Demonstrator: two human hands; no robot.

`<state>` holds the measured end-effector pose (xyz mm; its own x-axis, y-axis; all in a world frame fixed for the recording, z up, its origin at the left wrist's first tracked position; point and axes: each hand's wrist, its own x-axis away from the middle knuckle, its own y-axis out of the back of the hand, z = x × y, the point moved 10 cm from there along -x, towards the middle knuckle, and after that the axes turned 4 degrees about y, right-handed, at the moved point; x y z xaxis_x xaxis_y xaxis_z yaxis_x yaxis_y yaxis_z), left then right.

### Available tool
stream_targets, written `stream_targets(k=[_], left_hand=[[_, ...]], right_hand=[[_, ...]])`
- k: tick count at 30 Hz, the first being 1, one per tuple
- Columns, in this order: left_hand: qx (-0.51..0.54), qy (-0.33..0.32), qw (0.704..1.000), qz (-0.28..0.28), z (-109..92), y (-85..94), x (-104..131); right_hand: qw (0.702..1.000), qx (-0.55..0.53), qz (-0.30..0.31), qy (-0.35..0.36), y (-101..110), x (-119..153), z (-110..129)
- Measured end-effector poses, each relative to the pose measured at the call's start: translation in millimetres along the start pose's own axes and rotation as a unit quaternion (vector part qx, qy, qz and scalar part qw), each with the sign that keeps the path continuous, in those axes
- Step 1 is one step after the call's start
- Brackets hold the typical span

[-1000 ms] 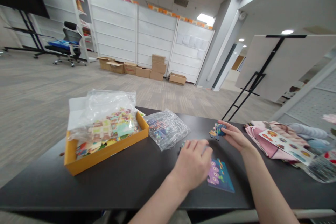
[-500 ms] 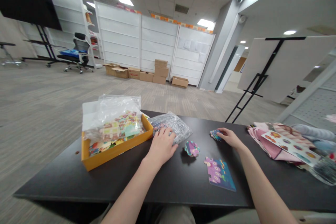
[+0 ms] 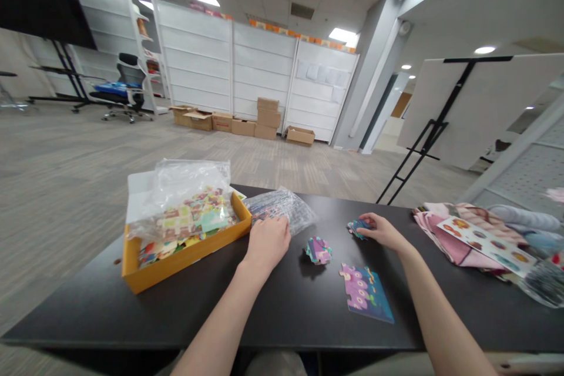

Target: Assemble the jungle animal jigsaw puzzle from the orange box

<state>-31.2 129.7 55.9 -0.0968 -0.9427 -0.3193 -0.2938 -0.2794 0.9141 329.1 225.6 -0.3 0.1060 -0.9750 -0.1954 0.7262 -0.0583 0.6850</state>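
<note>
My left hand is curled closed at the near edge of a clear plastic bag of puzzle pieces. Its fingertips are turned down out of sight, so I cannot tell what they hold. At a small pile of blue puzzle pieces, my right hand has its thumb and fingers pinched on the pieces at the right side. A second pile, of purple and teal puzzle pieces, lies between my hands. Nearer me is a joined puzzle section in pink and blue, with knobbed edges on the left.
On the left of the black table stands a yellow box holding loose puzzle pieces and clear plastic wrapping. At the right lie folded pink cloths and a sticker sheet. An easel board stands beyond.
My left hand's fingers, stretched over the bag before, are now curled under. My right hand stays at the blue pile, its fingers slightly shifted. The view has turned slightly.
</note>
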Motion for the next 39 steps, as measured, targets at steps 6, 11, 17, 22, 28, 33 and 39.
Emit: stream_targets(k=[6, 11, 17, 22, 28, 33, 39], left_hand=[[0.097, 0.047, 0.991, -0.076, 11.9, 17.3, -4.1], [0.175, 0.054, 0.979, -0.094, 10.5, 20.8, -4.2], [0.245, 0.067, 0.961, -0.107, 7.4, 18.9, -6.2], [0.261, 0.063, 0.952, -0.147, 7.4, 21.4, -6.7], [0.27, 0.045, 0.948, -0.165, 4.4, 22.7, -5.9], [0.253, 0.034, 0.952, -0.169, -2.6, 22.2, -6.4], [0.221, 0.031, 0.959, -0.175, -7.0, 22.1, -5.8]], right_hand=[[0.997, -0.077, -0.011, -0.019, -4.9, 5.3, 14.6], [0.976, -0.21, -0.057, -0.02, -0.1, 5.1, 41.9], [0.938, -0.346, 0.025, -0.008, -40.8, -10.6, 126.7], [0.965, -0.199, 0.108, 0.132, -99.6, -27.3, 198.8], [0.984, 0.011, 0.009, 0.177, -124.4, -40.6, 211.4], [0.978, 0.092, 0.04, 0.182, -146.3, -50.7, 217.4], [0.967, 0.158, 0.05, 0.195, -163.0, -65.4, 208.3]])
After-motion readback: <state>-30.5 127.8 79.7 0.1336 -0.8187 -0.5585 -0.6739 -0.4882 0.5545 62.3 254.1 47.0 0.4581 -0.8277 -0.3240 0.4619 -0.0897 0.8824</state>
